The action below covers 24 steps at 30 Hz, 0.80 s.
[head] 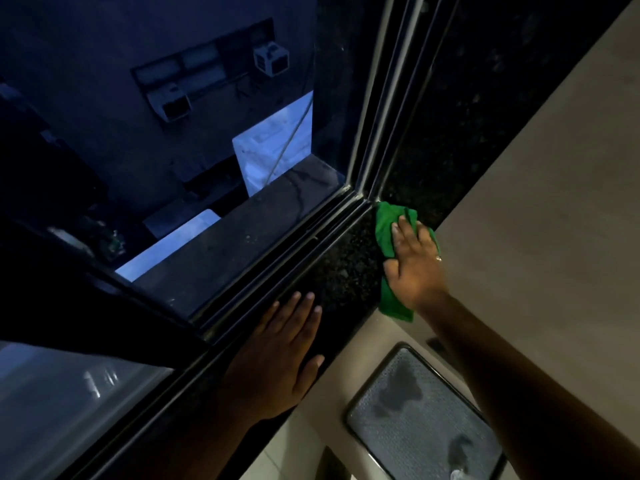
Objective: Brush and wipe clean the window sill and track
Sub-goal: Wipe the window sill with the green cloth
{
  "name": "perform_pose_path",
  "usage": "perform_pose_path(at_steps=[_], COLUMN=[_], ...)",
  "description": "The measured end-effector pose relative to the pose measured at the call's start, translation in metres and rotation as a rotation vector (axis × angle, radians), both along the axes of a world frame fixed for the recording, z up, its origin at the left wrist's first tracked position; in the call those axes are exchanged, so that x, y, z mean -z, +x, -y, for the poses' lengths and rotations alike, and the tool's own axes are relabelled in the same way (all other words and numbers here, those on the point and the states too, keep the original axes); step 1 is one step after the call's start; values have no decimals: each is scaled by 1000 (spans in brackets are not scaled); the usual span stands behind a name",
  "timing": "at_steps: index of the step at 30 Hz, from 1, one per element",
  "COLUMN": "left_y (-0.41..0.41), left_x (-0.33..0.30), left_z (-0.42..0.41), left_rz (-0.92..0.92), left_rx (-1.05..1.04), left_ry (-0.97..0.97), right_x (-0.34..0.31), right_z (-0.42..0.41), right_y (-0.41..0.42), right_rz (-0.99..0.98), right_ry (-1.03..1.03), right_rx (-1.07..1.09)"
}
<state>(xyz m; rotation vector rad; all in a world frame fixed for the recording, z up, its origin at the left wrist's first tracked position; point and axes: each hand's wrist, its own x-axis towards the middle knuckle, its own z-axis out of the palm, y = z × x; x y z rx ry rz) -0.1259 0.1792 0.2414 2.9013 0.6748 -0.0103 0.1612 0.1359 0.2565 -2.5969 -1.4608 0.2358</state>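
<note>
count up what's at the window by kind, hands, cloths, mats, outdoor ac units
hands: 2, left hand flat on the sill, right hand pressing the cloth
green cloth: 1
grey mat: 1
outdoor ac units: 2
total: 6

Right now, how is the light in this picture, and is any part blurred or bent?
Head view: dim overall, bluish outside; the beige wall is the best lit; the dark sill hides detail; the green cloth under the right hand stays clear; the left hand lies in shadow; the window frame lines splay from the wide lens; pale reflections show on the glass.
</note>
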Motion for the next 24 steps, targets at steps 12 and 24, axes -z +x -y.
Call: perform_pose_path(at_steps=[12,24], left_y=[0,2], left_x=[2,1], left_z=[-2,-2], left_rz=[-48,-46], left_rx=[8,12], left_ry=[32,42], right_x=[-6,2], right_z=[-9,-75], right_y=[-53,-48], right_rz=[43,15], right_ry=[-140,-186], right_rx=[-249,207])
